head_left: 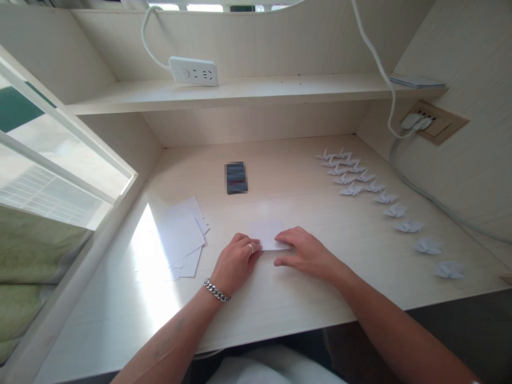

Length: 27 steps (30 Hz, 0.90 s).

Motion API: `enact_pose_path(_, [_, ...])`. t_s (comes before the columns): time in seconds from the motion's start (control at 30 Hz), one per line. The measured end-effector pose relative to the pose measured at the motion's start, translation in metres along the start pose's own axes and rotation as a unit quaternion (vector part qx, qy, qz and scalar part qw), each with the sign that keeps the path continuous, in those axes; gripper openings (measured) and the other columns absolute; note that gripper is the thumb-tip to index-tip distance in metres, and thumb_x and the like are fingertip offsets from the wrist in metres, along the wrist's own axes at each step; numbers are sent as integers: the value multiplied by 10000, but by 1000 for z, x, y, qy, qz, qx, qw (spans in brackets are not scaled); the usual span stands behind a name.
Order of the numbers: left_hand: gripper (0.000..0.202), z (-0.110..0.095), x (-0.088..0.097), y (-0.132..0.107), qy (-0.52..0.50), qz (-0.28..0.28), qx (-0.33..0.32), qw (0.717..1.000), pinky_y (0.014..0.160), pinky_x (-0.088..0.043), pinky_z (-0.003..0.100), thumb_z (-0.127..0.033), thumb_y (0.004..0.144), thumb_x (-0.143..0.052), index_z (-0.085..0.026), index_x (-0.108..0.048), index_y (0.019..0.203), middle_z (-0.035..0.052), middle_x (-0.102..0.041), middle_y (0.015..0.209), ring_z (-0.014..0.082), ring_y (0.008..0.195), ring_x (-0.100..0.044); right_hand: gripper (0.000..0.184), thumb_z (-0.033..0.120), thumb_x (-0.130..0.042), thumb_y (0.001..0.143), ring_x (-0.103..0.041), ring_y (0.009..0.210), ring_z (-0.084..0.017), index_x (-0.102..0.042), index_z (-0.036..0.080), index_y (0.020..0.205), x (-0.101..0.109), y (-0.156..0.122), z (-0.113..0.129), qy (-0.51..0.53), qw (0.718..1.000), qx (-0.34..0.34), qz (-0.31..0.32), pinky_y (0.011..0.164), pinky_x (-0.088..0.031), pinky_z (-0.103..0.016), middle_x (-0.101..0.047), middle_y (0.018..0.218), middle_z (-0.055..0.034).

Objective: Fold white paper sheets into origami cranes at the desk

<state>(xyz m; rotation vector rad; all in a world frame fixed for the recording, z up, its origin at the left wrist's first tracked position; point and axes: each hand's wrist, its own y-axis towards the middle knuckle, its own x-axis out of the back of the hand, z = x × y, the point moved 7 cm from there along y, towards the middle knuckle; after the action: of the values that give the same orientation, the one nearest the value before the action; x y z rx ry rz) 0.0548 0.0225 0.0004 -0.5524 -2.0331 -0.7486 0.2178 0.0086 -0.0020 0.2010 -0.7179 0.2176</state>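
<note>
A small white sheet of paper (267, 232) lies flat on the pale wooden desk (280, 298). My left hand (236, 262), with a ring and a metal bracelet, rests curled at the sheet's near left corner, fingers pressing its edge. My right hand (306, 252) lies flat on the sheet's near right edge, fingers stretched and pressing down. Neither hand lifts the paper.
A loose stack of white sheets (182, 237) lies to the left. Several folded white paper cranes (394, 210) run in a line along the right side. A dark blurred card (236, 177) sits behind. A power strip (194, 71) rests on the shelf; cables hang at right.
</note>
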Motion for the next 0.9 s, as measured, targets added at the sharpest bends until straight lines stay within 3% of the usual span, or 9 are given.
enact_pose_path(0.1, [199,-3,-2,-2,4,15,6,1000,788,-539,385,-230,940,-507,-208,-704,932,72,-733,910,227,881,-587,225,217,-687,821,-575,1093,-243,-723,217,1043,-7,-15,-1,-32,998,25,-39,992,-446,-408,-693,1159,-79])
enact_pose_path(0.2, [216,-3,-4,-5,-3,29,24,999,771,-525,370,-238,949,-480,-212,-694,945,67,-706,829,227,867,-581,199,151,-592,876,-584,1054,-223,-734,230,990,-8,-20,-8,-37,996,22,-75,975,-456,-395,-711,1109,-64])
enact_pose_path(0.33, [202,4,-2,-4,-38,29,80,996,763,-512,350,-259,932,-493,-228,-692,928,54,-698,827,220,866,-607,170,172,-582,882,-597,1021,-219,-727,252,920,-5,-16,-13,-26,997,-3,-70,943,-454,-391,-712,1094,-41])
enact_pose_path(0.53, [206,21,3,2,-80,27,249,965,677,-469,311,-375,900,-515,-240,-671,902,17,-693,744,193,692,-636,132,304,-565,891,-636,824,-217,-685,251,910,0,-1,-23,-4,989,-123,-79,751,-451,-329,-723,885,-31])
enact_pose_path(0.67, [209,25,2,6,-87,19,292,952,640,-433,304,-398,894,-504,-238,-638,890,6,-689,703,198,658,-638,145,380,-568,881,-620,727,-207,-654,264,868,2,8,-30,-12,980,-186,-74,649,-401,-308,-717,820,-13])
enact_pose_path(0.9, [211,36,0,7,-104,-14,355,929,702,-453,322,-390,880,-533,-233,-591,1008,12,-733,778,229,760,-686,167,384,-589,858,-617,715,-208,-633,250,768,6,24,-32,-10,976,-203,-77,638,-379,-310,-721,802,-30])
